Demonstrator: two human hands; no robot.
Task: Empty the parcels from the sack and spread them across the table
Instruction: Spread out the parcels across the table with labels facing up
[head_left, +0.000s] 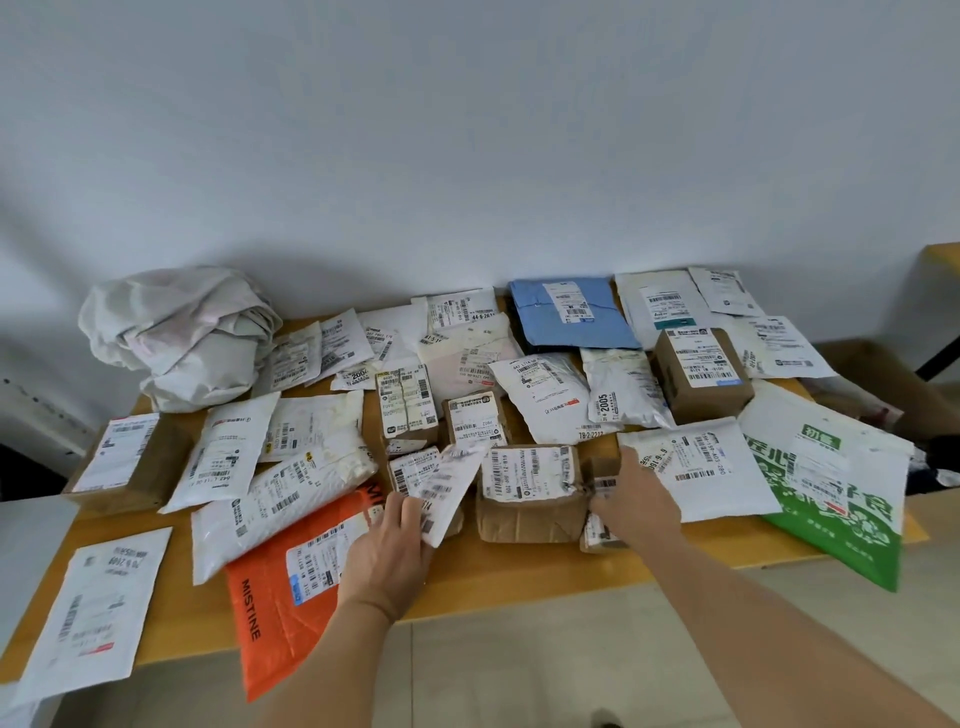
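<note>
Head cam shows the left hand (387, 553) pinching a white parcel (449, 493), its long axis tilted up and away from the fingers. Right hand (631, 499) rests with fingers curled over a small brown parcel (597, 499). Bare table (519, 577) edge sits just below both wrists; the sack (179, 332) lies crumpled far left.
</note>
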